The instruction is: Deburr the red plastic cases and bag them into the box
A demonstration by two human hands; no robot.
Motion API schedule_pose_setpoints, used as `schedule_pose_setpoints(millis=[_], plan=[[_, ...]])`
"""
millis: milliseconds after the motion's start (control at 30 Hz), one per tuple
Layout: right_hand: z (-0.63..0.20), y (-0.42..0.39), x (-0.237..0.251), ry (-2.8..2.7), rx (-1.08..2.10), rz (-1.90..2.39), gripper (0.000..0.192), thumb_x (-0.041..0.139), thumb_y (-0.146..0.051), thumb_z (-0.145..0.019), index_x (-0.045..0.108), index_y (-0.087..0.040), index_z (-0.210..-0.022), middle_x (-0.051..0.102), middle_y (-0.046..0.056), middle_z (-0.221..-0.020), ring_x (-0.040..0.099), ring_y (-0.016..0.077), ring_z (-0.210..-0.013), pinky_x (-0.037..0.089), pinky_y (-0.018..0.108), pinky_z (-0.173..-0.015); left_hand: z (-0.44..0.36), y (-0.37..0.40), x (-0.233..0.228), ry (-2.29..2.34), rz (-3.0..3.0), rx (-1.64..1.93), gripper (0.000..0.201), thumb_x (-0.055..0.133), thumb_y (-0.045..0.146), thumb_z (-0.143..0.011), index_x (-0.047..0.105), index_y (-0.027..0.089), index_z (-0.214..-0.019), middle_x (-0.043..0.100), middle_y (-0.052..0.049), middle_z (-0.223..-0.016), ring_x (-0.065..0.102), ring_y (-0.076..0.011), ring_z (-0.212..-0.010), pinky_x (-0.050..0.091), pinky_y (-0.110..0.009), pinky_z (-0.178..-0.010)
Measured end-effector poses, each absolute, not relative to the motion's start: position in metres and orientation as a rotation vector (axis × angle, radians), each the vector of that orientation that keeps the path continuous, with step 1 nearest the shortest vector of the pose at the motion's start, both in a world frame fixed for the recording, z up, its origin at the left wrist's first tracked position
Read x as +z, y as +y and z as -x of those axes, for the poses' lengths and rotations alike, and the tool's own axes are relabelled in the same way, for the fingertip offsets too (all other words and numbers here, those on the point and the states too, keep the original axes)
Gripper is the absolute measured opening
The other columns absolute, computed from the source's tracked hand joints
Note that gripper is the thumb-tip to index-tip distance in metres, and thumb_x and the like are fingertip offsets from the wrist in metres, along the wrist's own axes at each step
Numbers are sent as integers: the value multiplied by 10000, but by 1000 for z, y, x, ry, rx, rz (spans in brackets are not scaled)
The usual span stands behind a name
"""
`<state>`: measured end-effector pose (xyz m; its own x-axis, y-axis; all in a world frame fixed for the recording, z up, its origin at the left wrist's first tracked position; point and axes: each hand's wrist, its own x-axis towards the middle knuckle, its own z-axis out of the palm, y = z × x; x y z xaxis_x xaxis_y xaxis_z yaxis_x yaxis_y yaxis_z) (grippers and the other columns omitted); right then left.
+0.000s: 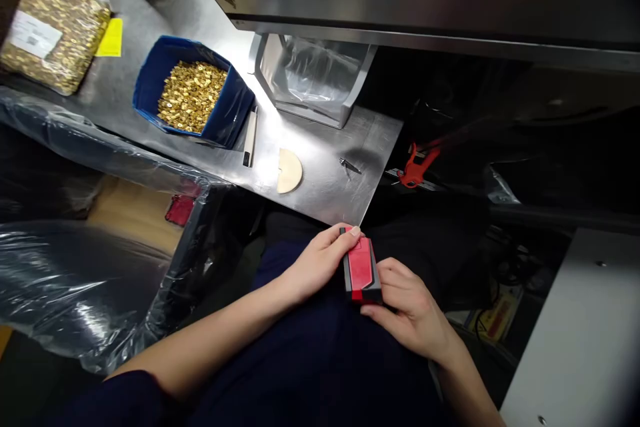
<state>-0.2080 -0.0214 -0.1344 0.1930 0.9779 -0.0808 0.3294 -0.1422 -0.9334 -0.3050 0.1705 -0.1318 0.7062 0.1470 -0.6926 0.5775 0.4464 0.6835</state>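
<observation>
A small block-shaped device (pixel 361 267) with a red top face and grey and black sides is held above my lap, just off the corner of the metal table. I cannot make out its exact kind. My left hand (pixel 327 253) grips its upper end, thumb lying across the red face. At its lower right side, my right hand (pixel 407 303) holds it between curled fingers and a thumb near the bottom end. The undersides of the device and several fingertips are hidden. Nearest on the table lie a nail clipper (pixel 350 166) and a cut pale disc (pixel 289 171).
On the metal table (pixel 320 197) are a blue bin (pixel 235 107) of small brass parts, a white-handled tool (pixel 251 139), a plastic-lined grey bin (pixel 345 110) and a bag of brass parts (pixel 75 47). An orange clamp (pixel 419 165) sits right; a plastic-lined box (pixel 190 240) stands left.
</observation>
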Motion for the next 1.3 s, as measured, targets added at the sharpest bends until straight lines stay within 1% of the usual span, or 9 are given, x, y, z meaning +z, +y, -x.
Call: schedule_pose_setpoints(millis=[200,400,533,600,667,867,1000,1100,1300], plan=[[212,-18,-137,-1155,996,1502,96,648,-230,-988,705,-227,-1064,726,29,-956,585,201,-908,460,387,-878,306,166,-151,774,-1092,-157,480,493,518,-1008,790,144,-959,743,-75,-940,659,-230,-916,489,-329,-863],[222,-12,-124,-891,1040,1567,183,586,-270,-1014,691,-214,-876,669,20,-844,553,179,-822,442,335,-764,306,160,-162,836,-1162,-197,632,431,627,-1012,814,126,-976,742,-76,-736,639,-191,-672,490,-311,-682],[225,-11,-118,-696,1047,1657,242,574,-300,-1022,686,-222,-822,670,19,-824,586,187,-856,460,324,-808,308,166,-145,714,-1229,-146,571,393,564,-1048,793,162,-1108,762,-124,-1182,691,-255,-1076,510,-362,-973],[224,-10,-117,-620,1052,1682,234,579,-319,-1023,712,-234,-851,690,22,-862,613,196,-920,474,320,-869,309,170,-135,522,-1253,-125,444,492,514,-1029,757,211,-1216,593,-99,-1496,538,-287,-1374,415,-381,-1145],[224,-9,-117,-583,1056,1684,221,580,-331,-1023,734,-243,-890,711,29,-909,634,202,-963,487,314,-889,310,172,-128,404,-1247,-139,376,618,454,-978,733,245,-1269,515,-79,-1575,468,-299,-1447,394,-392,-1181],[228,-10,-117,-672,1010,1725,229,571,-355,-1023,756,-245,-945,733,51,-964,653,228,-991,492,338,-908,304,167,-126,451,-1174,-125,305,550,345,-1005,805,222,-1117,742,-83,-1295,616,-284,-1292,429,-422,-1160],[232,-12,-114,-649,1026,1805,502,483,-497,-1047,617,-208,-659,613,27,-705,572,176,-698,416,297,-644,305,163,-131,477,-1237,-158,347,505,363,-1040,821,223,-1065,795,-65,-1178,651,-261,-1225,398,-423,-1176],[235,-10,-110,-539,1028,1894,584,438,-505,-1061,476,-198,-566,517,7,-605,479,144,-587,338,298,-570,307,161,-133,464,-1294,-156,339,500,357,-1053,816,236,-1078,798,-52,-1178,664,-245,-1204,366,-426,-1193],[234,-6,-120,-78,1024,1853,537,481,-542,-1030,608,-212,-626,624,30,-636,579,181,-614,453,292,-570,310,165,-129,301,-1316,-161,329,693,400,-944,748,245,-1229,725,-84,-1306,600,-282,-1282,371,-428,-1179]])
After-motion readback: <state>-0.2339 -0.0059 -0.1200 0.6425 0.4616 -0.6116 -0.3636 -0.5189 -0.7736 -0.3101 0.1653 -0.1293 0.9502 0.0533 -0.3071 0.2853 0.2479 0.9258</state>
